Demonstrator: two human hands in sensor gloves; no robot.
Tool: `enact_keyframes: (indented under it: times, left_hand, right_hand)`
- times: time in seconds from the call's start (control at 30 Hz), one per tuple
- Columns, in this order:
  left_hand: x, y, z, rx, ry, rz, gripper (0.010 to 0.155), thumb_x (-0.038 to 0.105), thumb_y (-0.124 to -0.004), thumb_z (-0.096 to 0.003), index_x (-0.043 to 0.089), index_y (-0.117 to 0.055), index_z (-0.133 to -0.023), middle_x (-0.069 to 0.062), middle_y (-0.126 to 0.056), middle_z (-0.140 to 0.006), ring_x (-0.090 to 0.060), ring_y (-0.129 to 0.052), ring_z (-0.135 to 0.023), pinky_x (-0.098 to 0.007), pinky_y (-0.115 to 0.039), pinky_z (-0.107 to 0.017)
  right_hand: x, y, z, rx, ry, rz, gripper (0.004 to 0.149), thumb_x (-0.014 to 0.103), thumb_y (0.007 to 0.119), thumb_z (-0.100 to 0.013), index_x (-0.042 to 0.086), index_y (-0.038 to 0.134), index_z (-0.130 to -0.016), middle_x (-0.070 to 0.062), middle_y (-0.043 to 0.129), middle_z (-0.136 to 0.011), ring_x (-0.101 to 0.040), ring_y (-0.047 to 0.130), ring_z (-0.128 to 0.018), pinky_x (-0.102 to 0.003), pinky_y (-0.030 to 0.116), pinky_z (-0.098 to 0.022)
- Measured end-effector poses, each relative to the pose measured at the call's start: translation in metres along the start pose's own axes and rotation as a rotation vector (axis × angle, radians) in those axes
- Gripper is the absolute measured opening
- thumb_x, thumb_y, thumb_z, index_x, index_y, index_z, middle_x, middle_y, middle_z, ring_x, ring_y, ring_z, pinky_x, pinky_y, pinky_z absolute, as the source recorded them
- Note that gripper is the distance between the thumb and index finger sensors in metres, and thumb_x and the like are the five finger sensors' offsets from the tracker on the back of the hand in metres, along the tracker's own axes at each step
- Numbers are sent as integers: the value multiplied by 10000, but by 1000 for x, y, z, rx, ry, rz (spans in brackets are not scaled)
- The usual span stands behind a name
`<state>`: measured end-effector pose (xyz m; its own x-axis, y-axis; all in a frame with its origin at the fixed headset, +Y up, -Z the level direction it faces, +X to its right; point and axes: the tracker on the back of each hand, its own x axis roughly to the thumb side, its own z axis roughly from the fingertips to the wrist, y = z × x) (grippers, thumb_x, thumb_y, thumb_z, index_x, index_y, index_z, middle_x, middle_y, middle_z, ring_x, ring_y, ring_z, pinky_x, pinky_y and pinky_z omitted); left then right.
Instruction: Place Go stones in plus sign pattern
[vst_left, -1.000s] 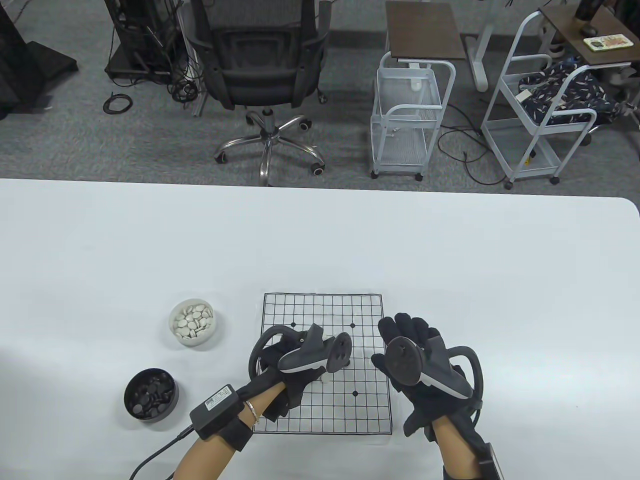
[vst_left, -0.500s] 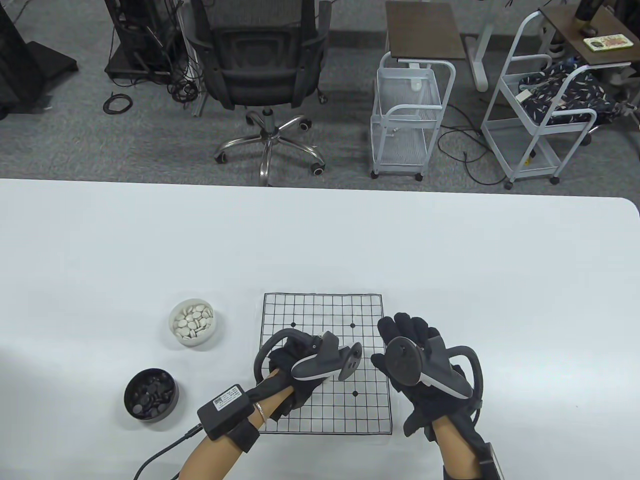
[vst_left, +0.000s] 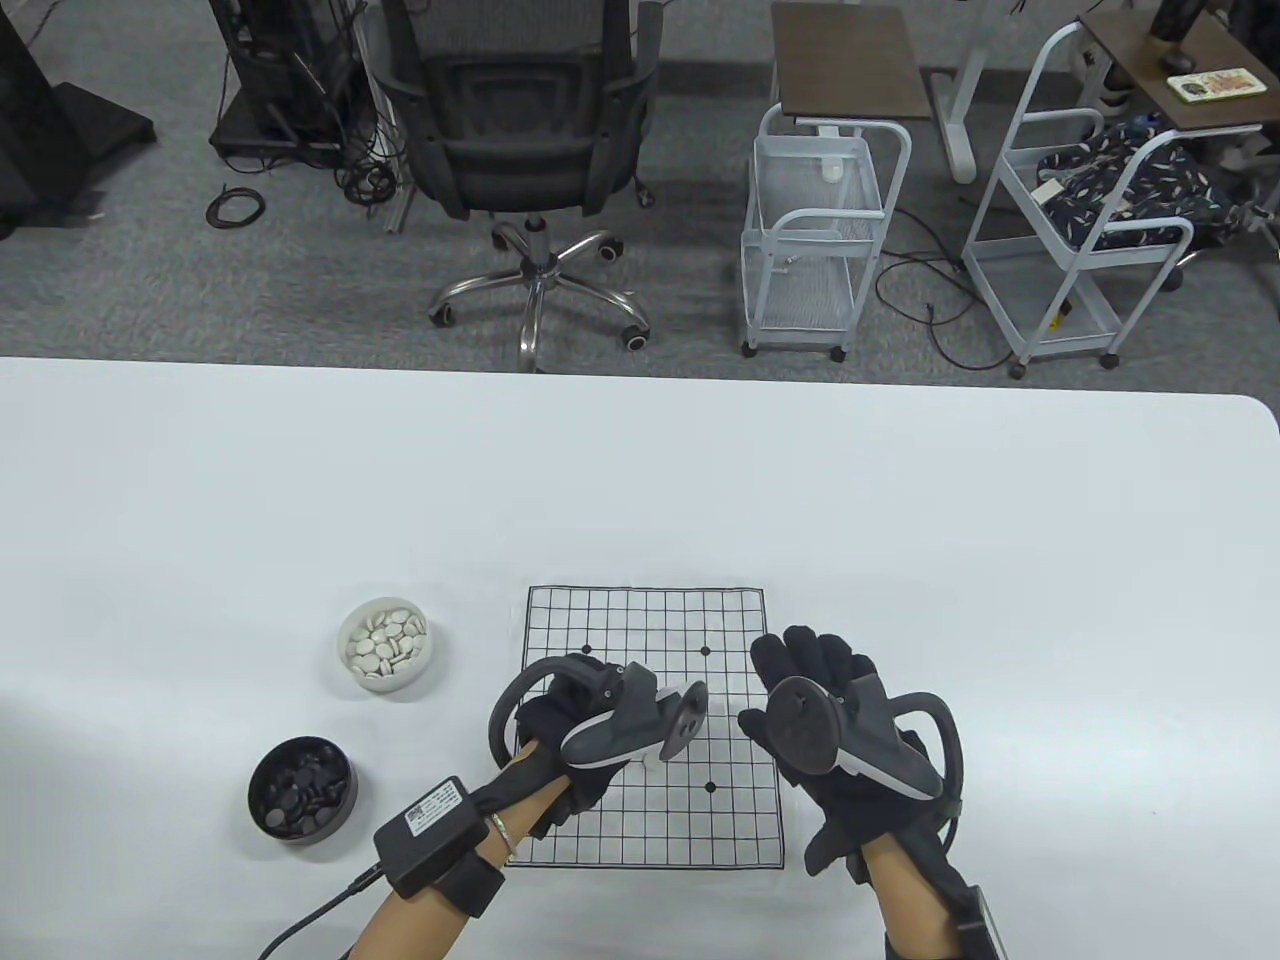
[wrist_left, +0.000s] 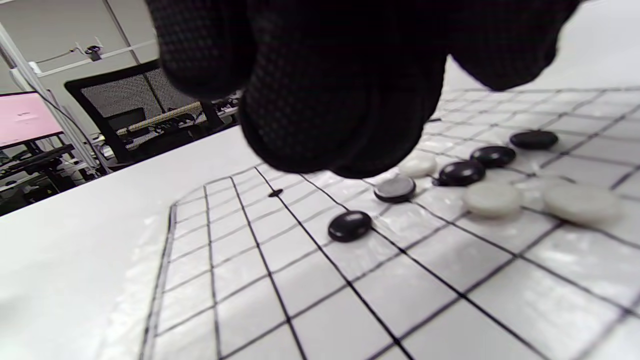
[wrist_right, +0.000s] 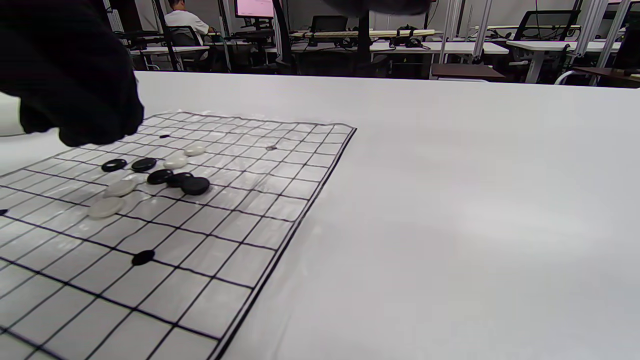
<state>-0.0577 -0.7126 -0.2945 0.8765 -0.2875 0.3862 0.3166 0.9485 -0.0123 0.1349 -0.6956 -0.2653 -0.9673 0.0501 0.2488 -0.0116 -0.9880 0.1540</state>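
Note:
A paper Go board (vst_left: 640, 620) lies near the table's front edge. On it, black stones (wrist_right: 160, 176) form a line and white stones (wrist_right: 120, 187) cross it. The left wrist view shows the same black stones (wrist_left: 460, 172) and white stones (wrist_left: 492, 199). My left hand (vst_left: 640, 735) hovers over the board's middle, with its fingers (wrist_left: 345, 125) bunched just above a black stone (wrist_left: 395, 188). I cannot tell if they hold anything. My right hand (vst_left: 778, 672) rests at the board's right edge, fingers spread and empty.
A white bowl of white stones (vst_left: 385, 645) and a black bowl of black stones (vst_left: 300, 790) stand left of the board. A battery pack (vst_left: 425, 825) with a cable is strapped to my left wrist. An office chair (vst_left: 520, 150) and carts stand beyond the table.
My left hand moved right over the board's centre, then drew back a little to the left. My right hand stayed where it was.

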Motion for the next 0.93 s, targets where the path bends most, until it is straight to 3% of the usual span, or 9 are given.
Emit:
enact_keyframes:
  times: [0.1, 0.2, 0.3, 0.37, 0.5, 0.93]
  left_hand:
    - [-16, 7, 14, 47, 33, 52, 557, 600, -664, -420, 277, -869, -825, 101, -1058, -649, -22, -1050, -479, -339, -846, -559]
    - [-35, 11, 34, 118, 76, 117, 671, 626, -630, -426, 260, -733, -980, 64, -955, -880, -89, -1005, -712, -421, -780, -669]
    - [-51, 7, 53, 168, 98, 166, 799, 656, -595, -429, 256, -511, -1116, -20, -731, -1127, -265, -819, -1002, -539, -646, -777]
    - [-59, 0, 61, 183, 91, 188, 858, 668, -583, -427, 257, -387, -1154, -87, -563, -1224, -363, -654, -1109, -614, -540, -812]
    - [-68, -9, 69, 192, 99, 178, 898, 666, -570, -431, 228, -289, -1162, -149, -420, -1259, -453, -473, -1151, -645, -409, -827]
    - [-65, -19, 67, 155, 65, 182, 893, 650, -571, -438, 207, -274, -1155, -145, -392, -1256, -444, -429, -1152, -616, -341, -830]
  right_hand:
    - [4, 0, 0, -6, -12, 7, 720, 541, 499, -582, 166, 324, -1171, -220, 391, -1193, -498, 419, -1087, -568, 406, -762]
    - [9, -1, 2, -20, -26, 19, 722, 541, 495, -583, 166, 314, -1172, -219, 379, -1195, -497, 408, -1090, -569, 398, -763]
    - [16, -4, 4, -42, -47, 24, 724, 543, 490, -584, 165, 302, -1173, -220, 365, -1197, -498, 394, -1092, -570, 388, -765]
    - [20, -6, 6, -57, -62, 27, 725, 543, 488, -585, 166, 294, -1174, -222, 360, -1197, -498, 390, -1093, -571, 385, -766]
    - [29, -11, 11, -90, -88, 41, 727, 544, 481, -586, 165, 282, -1174, -219, 347, -1200, -499, 377, -1096, -571, 376, -768]
    - [46, -14, 15, -119, -136, 97, 734, 548, 467, -588, 165, 256, -1177, -225, 324, -1204, -502, 354, -1100, -575, 359, -771]
